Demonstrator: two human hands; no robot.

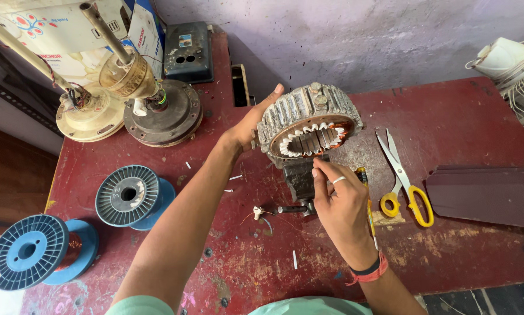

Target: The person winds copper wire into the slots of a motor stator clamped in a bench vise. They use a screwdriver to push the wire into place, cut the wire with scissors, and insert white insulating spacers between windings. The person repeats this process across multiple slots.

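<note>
Views: one only, head-worn, nothing shared with a second view.
Position: above the near edge of the red workbench [449, 245], close over the forearms.
Facing: steeply down and forward, toward the far purple wall [343, 41].
Nearness: close; left hand [247, 131] and right hand [341, 204] at centre frame, beside the stator [308, 125].
Left reach: blue spools [128, 195] and floor edge.
Right reach: yellow-handled scissors [402, 181], dark blade [486, 195].
Far reach: fan motors [163, 114], boxes against wall.
</note>
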